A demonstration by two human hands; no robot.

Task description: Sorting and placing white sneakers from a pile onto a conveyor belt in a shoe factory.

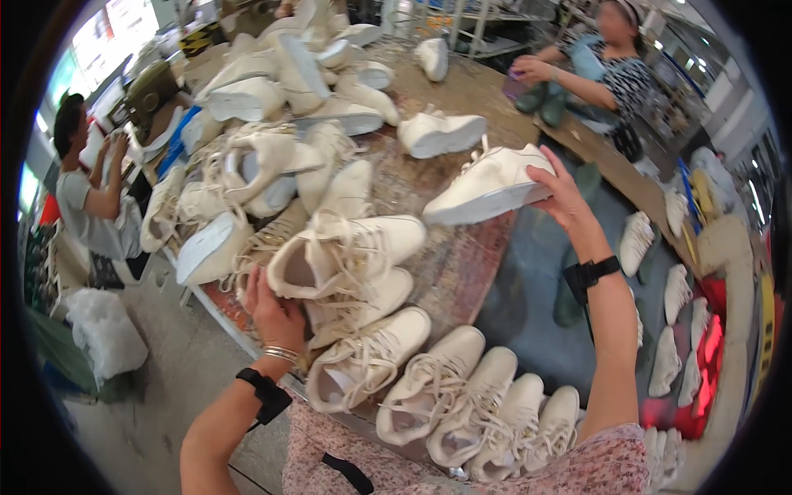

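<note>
My right hand grips the heel end of a cream sneaker and holds it over the worn table. My left hand rests against the heel of a laced cream sneaker that lies on another one near the table's left edge. Both wrists wear black bands. Close to my body, several cream sneakers stand side by side in a row along the front edge.
A big pile of cream sneakers covers the far left of the table. A seated person is at the left, another person at the far right. More sneakers lie at the right. A white bag sits on the floor.
</note>
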